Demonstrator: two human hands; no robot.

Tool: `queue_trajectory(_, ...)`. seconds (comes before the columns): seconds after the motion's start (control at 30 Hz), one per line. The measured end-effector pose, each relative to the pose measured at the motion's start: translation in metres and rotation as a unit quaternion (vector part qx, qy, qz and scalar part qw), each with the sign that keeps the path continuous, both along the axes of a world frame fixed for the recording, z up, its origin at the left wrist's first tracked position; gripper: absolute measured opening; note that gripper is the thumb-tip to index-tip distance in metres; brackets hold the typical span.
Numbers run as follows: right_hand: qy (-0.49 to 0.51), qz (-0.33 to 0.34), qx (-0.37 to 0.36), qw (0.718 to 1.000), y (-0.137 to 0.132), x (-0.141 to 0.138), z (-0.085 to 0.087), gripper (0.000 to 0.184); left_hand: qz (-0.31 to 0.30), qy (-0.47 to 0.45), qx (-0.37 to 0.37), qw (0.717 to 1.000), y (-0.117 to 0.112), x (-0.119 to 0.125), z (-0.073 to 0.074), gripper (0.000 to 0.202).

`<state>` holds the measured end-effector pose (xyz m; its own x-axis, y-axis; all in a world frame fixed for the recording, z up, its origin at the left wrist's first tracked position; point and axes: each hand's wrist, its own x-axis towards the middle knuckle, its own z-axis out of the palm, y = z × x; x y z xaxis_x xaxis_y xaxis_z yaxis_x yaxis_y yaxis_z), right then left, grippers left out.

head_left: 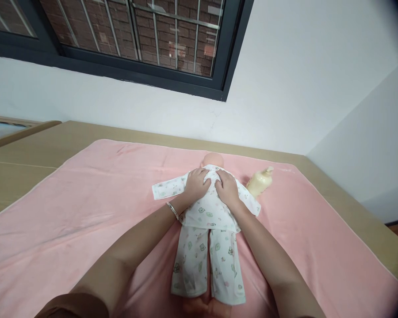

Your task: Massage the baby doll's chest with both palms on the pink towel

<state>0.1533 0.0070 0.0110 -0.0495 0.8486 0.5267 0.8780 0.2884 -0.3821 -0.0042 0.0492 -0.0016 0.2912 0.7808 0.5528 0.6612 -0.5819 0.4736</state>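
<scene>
A baby doll (212,160) lies stretched out on a pink blanket (119,176), its head toward the wall. It wears a white printed top (208,216) and matching trousers (192,265); its feet show at the bottom edge. My left hand (197,183) rests flat on the upper left of the doll's top, fingers extended. On the upper right of the top lies my right hand (227,187), also flat with its fingers spread. The two hands are a little apart, thumbs facing each other. A bracelet (172,210) circles my left wrist.
A pale yellow pump bottle (260,181) lies tilted on the blanket, right of the doll, beside its sleeve. The blanket covers a wooden surface (76,132) that meets a white wall (268,88). A dark-framed window (172,88) with bars is above.
</scene>
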Motion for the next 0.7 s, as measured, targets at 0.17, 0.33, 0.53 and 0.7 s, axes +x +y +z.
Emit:
queue_trajectory(0.17,-0.02,0.008,-0.021,1.0,0.0014,0.0021,-0.0009,0.049,-0.008,0.012,0.002,1.0,0.0012,0.0001,-0.0004,0.04)
queue_trajectory(0.33,-0.028,0.02,-0.039,0.999,0.0037,0.0046,-0.0024,0.053,-0.022,0.009,0.019,1.0,0.0019,0.0005,-0.0003,0.037)
queue_trajectory(0.53,0.039,0.007,0.038,0.999,0.001,0.0023,-0.0057,0.036,0.013,-0.014,0.046,0.999,-0.002,0.001,0.0008,0.008)
queue_trajectory(0.7,0.074,-0.015,0.083,0.994,-0.0043,-0.0016,-0.0061,0.02,0.045,0.001,0.086,0.995,-0.0067,0.0009,0.0008,0.01)
